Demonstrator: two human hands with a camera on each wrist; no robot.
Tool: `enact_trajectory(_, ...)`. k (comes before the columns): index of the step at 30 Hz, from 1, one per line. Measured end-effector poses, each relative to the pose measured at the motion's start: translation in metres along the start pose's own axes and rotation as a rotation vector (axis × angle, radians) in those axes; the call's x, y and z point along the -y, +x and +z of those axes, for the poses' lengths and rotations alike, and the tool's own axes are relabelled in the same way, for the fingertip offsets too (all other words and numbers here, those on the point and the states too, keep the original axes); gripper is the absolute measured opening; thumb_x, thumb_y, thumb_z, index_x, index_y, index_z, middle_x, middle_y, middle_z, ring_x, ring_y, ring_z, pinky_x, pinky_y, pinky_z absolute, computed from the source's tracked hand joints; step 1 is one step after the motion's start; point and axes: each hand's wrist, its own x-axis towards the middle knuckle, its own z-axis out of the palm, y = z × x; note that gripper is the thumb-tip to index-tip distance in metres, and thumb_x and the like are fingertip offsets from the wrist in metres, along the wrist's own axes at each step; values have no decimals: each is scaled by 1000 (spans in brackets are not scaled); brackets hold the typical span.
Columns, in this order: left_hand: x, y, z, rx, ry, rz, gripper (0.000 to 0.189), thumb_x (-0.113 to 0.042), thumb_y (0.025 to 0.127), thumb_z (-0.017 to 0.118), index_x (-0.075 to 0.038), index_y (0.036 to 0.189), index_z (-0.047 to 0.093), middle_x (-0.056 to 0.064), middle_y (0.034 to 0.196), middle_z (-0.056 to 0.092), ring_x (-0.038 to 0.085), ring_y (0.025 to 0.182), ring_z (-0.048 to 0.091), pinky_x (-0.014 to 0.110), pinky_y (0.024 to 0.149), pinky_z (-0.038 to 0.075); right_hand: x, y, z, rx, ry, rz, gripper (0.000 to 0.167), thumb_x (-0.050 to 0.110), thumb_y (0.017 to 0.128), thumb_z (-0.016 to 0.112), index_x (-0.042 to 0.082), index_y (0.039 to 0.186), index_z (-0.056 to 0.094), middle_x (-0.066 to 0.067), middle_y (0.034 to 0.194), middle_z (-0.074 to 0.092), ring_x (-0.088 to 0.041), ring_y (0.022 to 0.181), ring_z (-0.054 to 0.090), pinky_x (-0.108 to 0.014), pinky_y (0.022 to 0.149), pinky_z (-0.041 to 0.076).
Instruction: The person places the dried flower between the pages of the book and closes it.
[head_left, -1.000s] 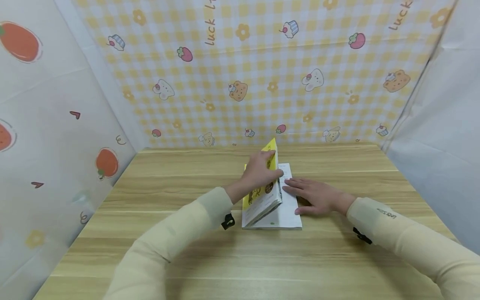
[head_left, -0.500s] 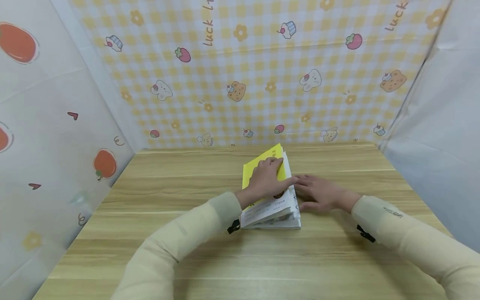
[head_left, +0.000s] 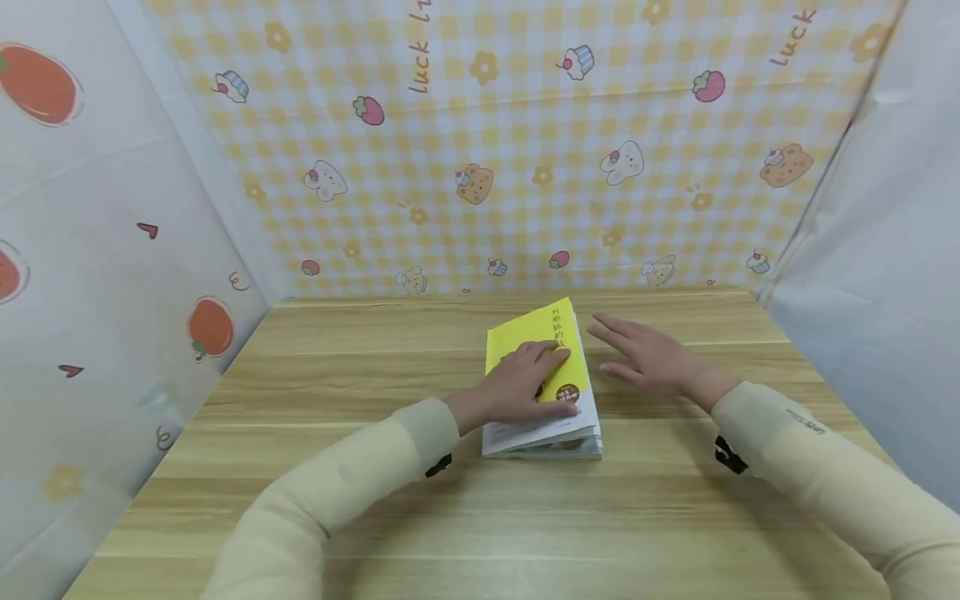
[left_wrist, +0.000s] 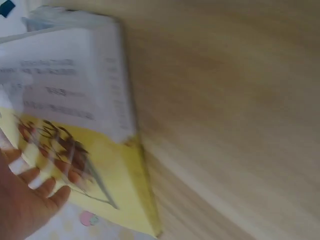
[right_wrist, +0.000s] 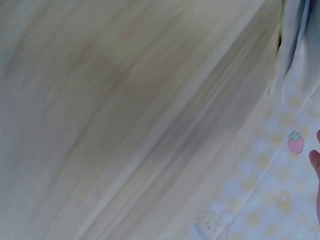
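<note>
A yellow and white book (head_left: 522, 327) lies on the table with its front cover and some pages slightly raised along the right side. On the cover rests my left hand (head_left: 525, 385), fingers spread and fairly straight. The left wrist view shows the book's spine side and cover drawing (left_wrist: 60, 145), with the left fingers near the cover. My right hand (head_left: 648, 354) hovers just right of the book, apart from it, fingers extended and holding nothing. In the right wrist view only a bit of that hand (right_wrist: 316, 162) shows at the right edge.
The wood-grain table (head_left: 420, 517) extends on all sides of the book. Behind it hangs a yellow checked cloth (head_left: 510, 125) with cartoon prints. White cloths close off the left (head_left: 112, 250) and right (head_left: 885, 250) sides.
The lifted part of the book has come down to the right, nearly flat. My left hand has gone from gripping its edge to lying on the cover. My right hand has left the pages and risen.
</note>
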Motion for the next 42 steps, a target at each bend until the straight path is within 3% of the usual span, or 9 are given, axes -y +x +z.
enact_trajectory(6, 18, -18, 3, 66, 62, 179, 89, -71, 86, 51, -16, 153, 30, 9, 154, 30, 25, 139, 28, 40, 113, 27, 19, 11, -1, 27, 138, -3, 74, 43, 94, 60, 8, 152, 31, -19, 157, 22, -40, 140, 26, -60, 107, 27)
enact_trajectory(9, 26, -27, 5, 91, 136, 260, 87, -69, 88, 51, -14, 152, 32, 10, 153, 32, 25, 139, 29, 37, 114, 24, 28, 15, 0, 40, 179, -17, 76, 46, 93, 61, 9, 152, 31, -15, 159, 21, -38, 142, 23, -60, 109, 26)
enact_trajectory(14, 38, -39, 3, 93, 282, 399, 83, -64, 90, 52, -9, 150, 36, 12, 150, 37, 26, 136, 34, 36, 112, 29, 33, 18, 5, 73, 122, -81, 80, 55, 89, 62, 11, 151, 36, -13, 158, 24, -37, 142, 24, -56, 110, 26)
enact_trajectory(16, 41, -44, 2, 101, 306, 425, 82, -63, 91, 52, -8, 150, 35, 13, 150, 37, 27, 136, 34, 38, 111, 30, 33, 18, 7, 99, 80, -113, 81, 59, 88, 61, 12, 150, 38, -13, 158, 25, -37, 142, 24, -55, 110, 26)
enact_trajectory(21, 49, -52, 2, 159, 306, 407, 83, -67, 93, 41, -12, 154, 28, 10, 155, 29, 26, 139, 30, 38, 112, 29, 33, 17, 12, 159, 10, -157, 82, 65, 88, 55, 13, 149, 40, -13, 157, 27, -39, 140, 27, -54, 110, 28)
enact_trajectory(25, 54, -55, 4, 166, 297, 408, 82, -69, 93, 36, -14, 154, 28, 8, 156, 26, 23, 138, 31, 36, 112, 28, 32, 16, 16, 185, -17, -169, 80, 67, 89, 51, 13, 148, 42, -14, 154, 32, -41, 137, 34, -54, 108, 31)
enact_trajectory(36, 56, -58, 5, 152, 346, 449, 79, -65, 95, 40, -11, 152, 32, 11, 152, 33, 24, 135, 35, 35, 111, 30, 32, 12, 28, 292, -9, -179, 82, 68, 91, 45, 11, 149, 40, -16, 154, 32, -36, 138, 34, -50, 108, 33)
enact_trajectory(42, 57, -58, 5, 158, 349, 449, 79, -64, 95, 40, -11, 153, 31, 11, 153, 32, 24, 136, 34, 36, 112, 28, 31, 10, 32, 302, 7, -171, 82, 68, 91, 44, 11, 150, 38, -15, 156, 28, -35, 139, 32, -48, 107, 35)
